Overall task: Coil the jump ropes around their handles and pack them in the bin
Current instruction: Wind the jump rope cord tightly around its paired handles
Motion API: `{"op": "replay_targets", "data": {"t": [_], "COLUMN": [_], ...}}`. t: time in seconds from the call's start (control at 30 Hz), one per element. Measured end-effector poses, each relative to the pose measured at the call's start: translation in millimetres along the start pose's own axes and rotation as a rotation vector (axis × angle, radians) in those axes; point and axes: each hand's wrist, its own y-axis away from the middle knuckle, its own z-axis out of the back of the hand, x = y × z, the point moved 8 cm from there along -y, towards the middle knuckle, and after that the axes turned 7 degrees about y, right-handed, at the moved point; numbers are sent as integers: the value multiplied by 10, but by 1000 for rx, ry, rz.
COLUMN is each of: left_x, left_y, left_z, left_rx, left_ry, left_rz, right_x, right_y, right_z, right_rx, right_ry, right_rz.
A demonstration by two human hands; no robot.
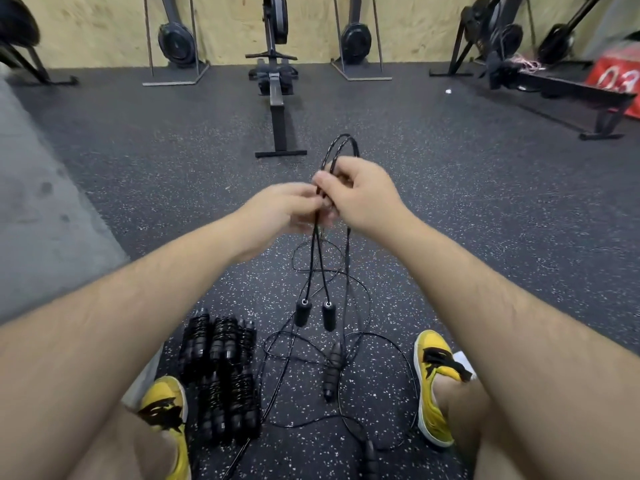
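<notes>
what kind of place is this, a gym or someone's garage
Most likely a gym: rowing machines line the plywood wall, the speckled rubber floor is typical gym matting, and coiled jump ropes lie by the person's feet.

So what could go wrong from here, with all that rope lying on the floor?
The rope pinched by the left hand and right hand seems to trail down among the loose ropes on the floor, so coiling it may drag them into a knot. Its two dangling handles could also swing into the stack of coiled ropes and knock it apart.
</notes>
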Motion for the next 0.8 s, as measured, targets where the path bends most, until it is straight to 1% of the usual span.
{"op": "replay_targets", "data": {"t": [0.07,0.1,0.17,0.23,0.27,0.3,0.37,0.43,0.47,0.5,0.6,0.67,0.73,0.8], "left_x": [190,250,291,218,154,66,-109,-233,-270,-293,-359,-339,-195,42], "left_y": [49,54,23,-10,-27,-40,-56,-65,-71,-76,-66,-72,-54,-3], "left_z": [-108,-138,-106,-11,44,96,149,147,133,124,138,168,164,90], "left_rx": [89,88,-4,-128,-186,-238,-302,-321,-322,-322,-315,-280,-188,-47], "left_ry": [-67,-121,-182,-159,-149,-152,-178,-169,-165,-159,-135,-119,-105,-131], "left_rz": [87,99,73,24,-5,-40,-102,-150,-166,-176,-206,-197,-119,-14], "right_x": [32,43,53,-10,-70,-141,-280,-360,-384,-388,-367,-315,-239,-170], "right_y": [-23,-19,-4,-10,-2,20,140,321,373,385,328,269,190,94], "right_z": [79,96,108,88,63,23,-146,-400,-491,-549,-550,-479,-376,-263], "right_rx": [-25,-20,-7,20,53,107,308,535,581,577,497,444,350,228], "right_ry": [-67,-113,-206,-279,-273,-228,-27,148,190,210,205,205,162,61], "right_rz": [-23,-38,-54,-87,-118,-153,-198,-195,-184,-171,-164,-144,-126,-124]}}
